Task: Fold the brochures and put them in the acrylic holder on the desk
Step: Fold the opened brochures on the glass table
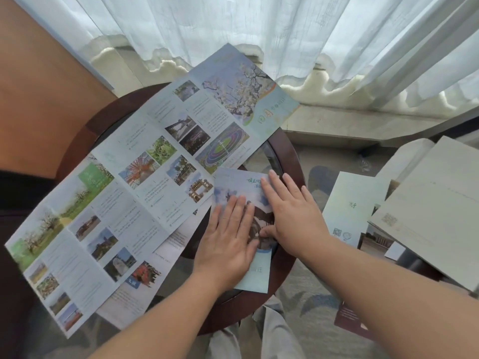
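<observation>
On the near right part of the round dark wooden table with a glass top (288,151) lies the folded pale-blue paper brochure (232,182), and both hands press it flat. The left hand (228,237) rests palm-down on its lower half with fingers straight and close together. The right hand (295,211) lies across the upper right edge, fingers straight and slightly spread, thumb tucked in against the paper. The step looks like setting the crease. It should go best with one palm anchoring the panel while the other sweeps firmly along the folded edge, corners kept aligned so the layers do not skew. The near corner overhangs the rim, so pressure belongs over the tabletop. The large unfolded photo-printed paper brochure (145,177) waits just beside it to the left, partly overlapped. I cannot make out the acrylic holder anywhere.
</observation>
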